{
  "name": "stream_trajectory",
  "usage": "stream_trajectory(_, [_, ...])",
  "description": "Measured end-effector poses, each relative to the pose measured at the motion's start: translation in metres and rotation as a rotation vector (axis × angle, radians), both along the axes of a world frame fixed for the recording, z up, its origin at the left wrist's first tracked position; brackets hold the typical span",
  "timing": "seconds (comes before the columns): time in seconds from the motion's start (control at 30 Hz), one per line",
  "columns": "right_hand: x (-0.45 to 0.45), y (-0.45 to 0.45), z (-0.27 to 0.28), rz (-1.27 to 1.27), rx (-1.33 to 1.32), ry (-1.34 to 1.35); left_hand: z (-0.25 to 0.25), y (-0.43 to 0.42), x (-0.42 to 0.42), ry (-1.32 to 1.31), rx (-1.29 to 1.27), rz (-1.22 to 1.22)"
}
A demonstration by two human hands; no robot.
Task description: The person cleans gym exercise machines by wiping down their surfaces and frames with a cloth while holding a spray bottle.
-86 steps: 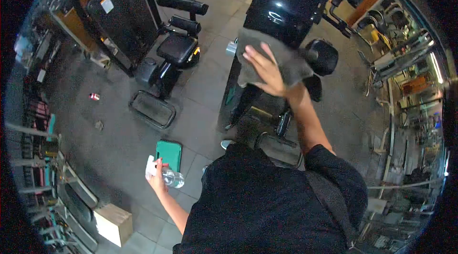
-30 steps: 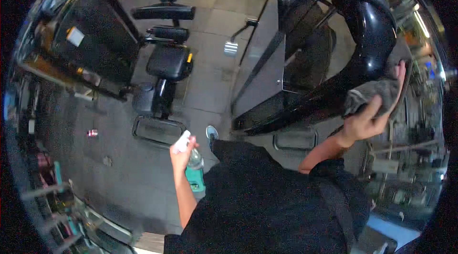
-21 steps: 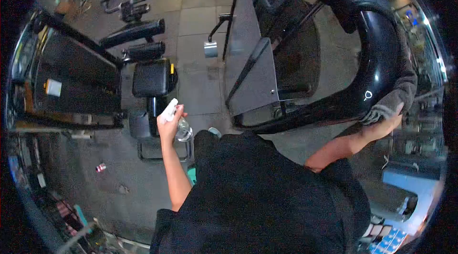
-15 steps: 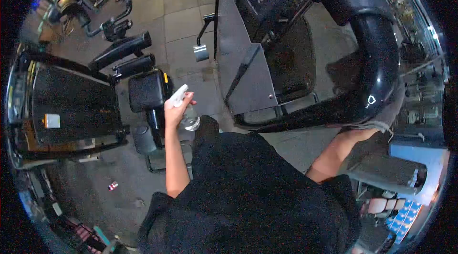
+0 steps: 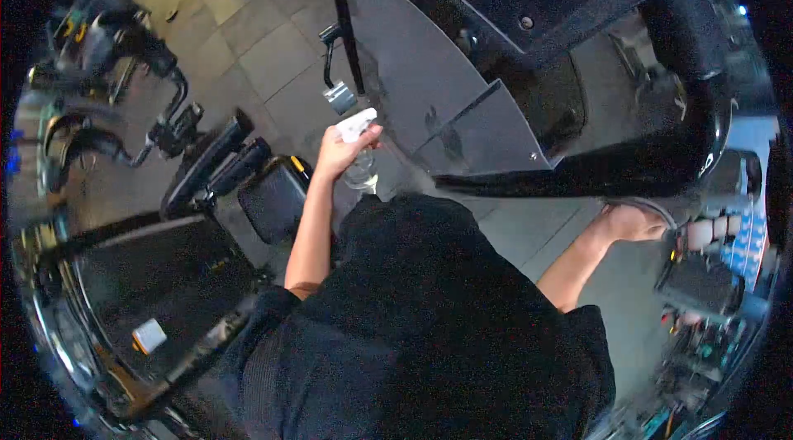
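My left hand [image 5: 340,152] is wrapped round the white trigger head of a clear spray bottle [image 5: 362,171], held in front of my body. At the right, my right hand [image 5: 634,222] is at the underside of the thick black curved frame [image 5: 611,176] of a gym machine. Only the edge of a grey cloth [image 5: 652,205] shows between that hand and the frame. The fingers of my right hand are mostly hidden. A grey side panel [image 5: 450,85] of the same machine stands ahead of me.
A padded black seat [image 5: 275,199] and a dark machine panel [image 5: 157,291] with a white label [image 5: 149,336] are at the left. A silver pedal [image 5: 339,97] sticks out beside the grey panel. Blue-and-white items [image 5: 747,242] and more equipment lie at the far right.
The view has turned to the right, so the machines have swung round in it. My right hand has moved from the frame's outer side to its underside with the cloth. The spray bottle remains in my left hand.
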State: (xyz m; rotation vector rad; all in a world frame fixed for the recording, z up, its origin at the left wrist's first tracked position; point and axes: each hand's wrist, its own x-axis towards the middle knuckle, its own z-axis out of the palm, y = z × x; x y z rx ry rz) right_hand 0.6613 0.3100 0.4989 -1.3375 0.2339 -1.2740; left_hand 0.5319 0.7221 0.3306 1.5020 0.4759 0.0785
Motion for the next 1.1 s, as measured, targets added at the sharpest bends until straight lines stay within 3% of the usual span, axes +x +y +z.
stream_trajectory(0.07, [0.001,-0.046,-0.075,-0.247,-0.037,0.024,-0.004,0.03,-0.003,0.056,0.07,-0.054])
stream_trajectory(0.1, [-0.004,-0.078,-0.126,-0.386,-0.182,0.101,-0.014,0.041,-0.003,0.007,0.033,-0.053])
stream_trajectory(0.17, [-0.058,-0.072,-0.098,-0.781,-1.581,0.154,-0.01,0.064,-0.003,0.063,0.12,-0.119])
stream_trajectory(0.2, [-0.035,0.035,-0.078,-0.268,-0.953,-0.373,-0.015,0.072,-0.002,0.07,0.141,-0.141])
stream_trajectory(0.23, [-0.042,0.125,-0.016,0.205,-0.608,-0.363,-0.013,0.076,-0.001,0.071,0.145,-0.149])
stream_trajectory(0.27, [-0.046,0.134,-0.028,0.459,-0.644,-0.181,-0.01,0.077,0.0,0.099,0.131,-0.157])
stream_trajectory(0.3, [-0.041,0.139,-0.034,0.371,-1.11,-0.006,-0.006,0.078,0.001,0.128,0.119,-0.16])
stream_trajectory(0.33, [-0.038,0.158,-0.044,0.266,-1.394,0.222,-0.003,0.08,0.003,0.128,0.126,-0.157])
stream_trajectory(0.37, [-0.029,0.201,-0.014,0.383,-1.389,0.31,-0.001,0.081,0.006,0.126,0.105,-0.172])
stream_trajectory(0.4, [-0.017,0.231,-0.01,0.299,-1.48,0.288,0.001,0.082,0.01,0.122,0.079,-0.183])
stream_trajectory(0.47, [-0.005,0.264,-0.004,0.133,-1.541,0.573,0.0,0.086,0.014,0.091,0.072,-0.181])
stream_trajectory(0.67, [0.065,0.354,-0.004,0.069,-1.709,0.287,-0.008,0.088,0.004,0.101,-0.014,-0.063])
stream_trajectory(0.77, [0.08,0.393,-0.007,-0.064,-1.699,0.43,-0.021,0.087,-0.002,0.115,-0.065,-0.062])
stream_trajectory(0.9, [0.075,0.363,-0.007,0.027,-1.721,0.346,-0.039,0.102,0.007,0.091,-0.148,-0.172])
stream_trajectory(0.97, [0.06,0.337,0.002,0.254,-1.665,0.291,-0.034,0.11,0.019,0.109,-0.167,-0.223])
stream_trajectory(1.1, [0.02,0.307,0.016,0.179,-1.672,0.634,-0.024,0.16,0.049,0.087,-0.124,-0.329])
